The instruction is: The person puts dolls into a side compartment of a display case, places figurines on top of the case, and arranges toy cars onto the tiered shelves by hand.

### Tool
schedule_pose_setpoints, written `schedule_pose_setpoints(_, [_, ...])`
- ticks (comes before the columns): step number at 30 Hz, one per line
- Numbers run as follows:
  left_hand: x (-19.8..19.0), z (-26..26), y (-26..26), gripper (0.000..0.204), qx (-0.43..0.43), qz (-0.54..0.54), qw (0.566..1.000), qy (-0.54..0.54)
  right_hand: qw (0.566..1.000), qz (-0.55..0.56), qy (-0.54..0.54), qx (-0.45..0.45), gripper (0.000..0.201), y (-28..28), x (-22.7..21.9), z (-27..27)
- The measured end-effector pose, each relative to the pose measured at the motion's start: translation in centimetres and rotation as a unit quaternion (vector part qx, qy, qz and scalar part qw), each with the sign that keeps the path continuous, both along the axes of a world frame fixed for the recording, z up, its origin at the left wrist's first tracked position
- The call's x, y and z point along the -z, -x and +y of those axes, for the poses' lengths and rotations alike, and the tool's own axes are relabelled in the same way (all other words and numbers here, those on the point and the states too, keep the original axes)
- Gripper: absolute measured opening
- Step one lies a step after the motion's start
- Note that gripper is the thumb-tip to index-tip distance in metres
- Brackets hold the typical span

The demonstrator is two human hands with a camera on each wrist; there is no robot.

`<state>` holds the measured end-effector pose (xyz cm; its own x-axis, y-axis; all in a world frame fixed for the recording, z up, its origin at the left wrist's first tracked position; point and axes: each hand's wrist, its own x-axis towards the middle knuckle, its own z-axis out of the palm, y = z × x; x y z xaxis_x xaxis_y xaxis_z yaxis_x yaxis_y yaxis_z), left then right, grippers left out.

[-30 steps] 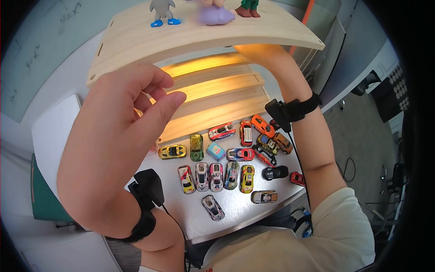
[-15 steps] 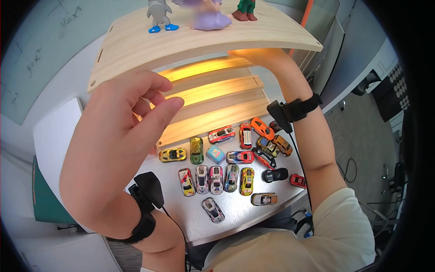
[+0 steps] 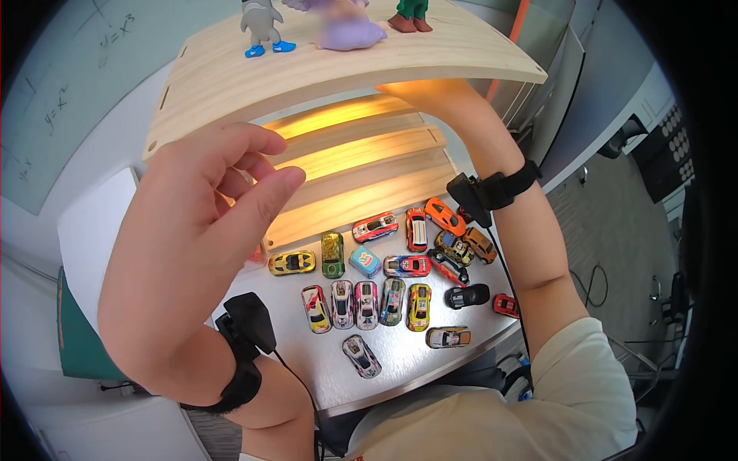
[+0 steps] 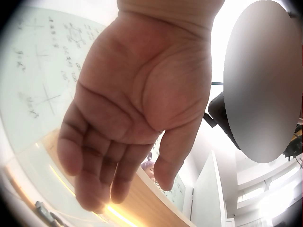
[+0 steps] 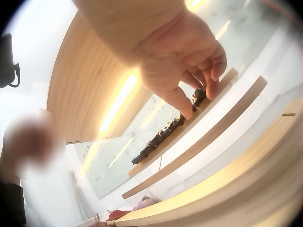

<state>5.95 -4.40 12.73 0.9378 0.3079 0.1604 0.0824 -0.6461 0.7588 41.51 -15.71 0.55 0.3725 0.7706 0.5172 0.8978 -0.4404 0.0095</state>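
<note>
My right hand [image 5: 182, 59] reaches under the wooden top board [image 3: 346, 73], which hides its fingers in the head view. In the right wrist view, its thumb and fingers pinch a small dark toy car [image 5: 200, 93] on the highest wooden step [image 5: 220, 87]. This car stands at the end of a row of similar dark toy cars [image 5: 158, 137]. My left hand [image 3: 207, 180] hangs in the air at the left front of the shelf, palm inward. Its fingers [image 4: 90, 189] are loosely bent and hold nothing.
Several colourful toy cars [image 3: 367, 302] lie on the silver table [image 3: 415, 369] before the lit steps [image 3: 369, 154]. A grey shark figure [image 3: 261, 23], a purple figure [image 3: 350, 31] and green-trousered legs [image 3: 411, 14] stand on the top board. A whiteboard [image 3: 61, 100] is at left.
The right hand and forearm have shifted slightly left under the top board. The left hand stays nearly still, a touch further left. The figures appear a little further left as the view shifts.
</note>
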Motion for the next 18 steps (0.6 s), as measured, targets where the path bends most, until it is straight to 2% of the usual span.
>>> schedule_pose_setpoints(11, [-0.1, 0.1, 0.1, 0.027, 0.01, -0.001, 1.0, 0.011, 1.0, 0.005, 0.005, -0.012, 0.06, -0.9, 1.4, 0.2])
schedule_pose_setpoints(15, [-0.2, -0.3, -0.1, 0.025, -0.003, 0.009, 1.0, 0.013, 0.996, -0.075, -0.027, -0.029, 0.051, -1.6, 2.3, -0.7])
schedule_pose_setpoints(17, [-0.5, -1.0, -0.3, 0.026, -0.023, 0.067, 0.995, -0.069, 0.992, -0.115, -0.044, -0.037, 0.046, -1.8, 2.3, -0.8])
schedule_pose_setpoints(18, [-0.4, -1.1, -0.7, 0.026, -0.023, 0.066, 0.995, -0.07, 0.989, -0.134, -0.052, -0.042, 0.044, -1.8, 2.4, -0.9])
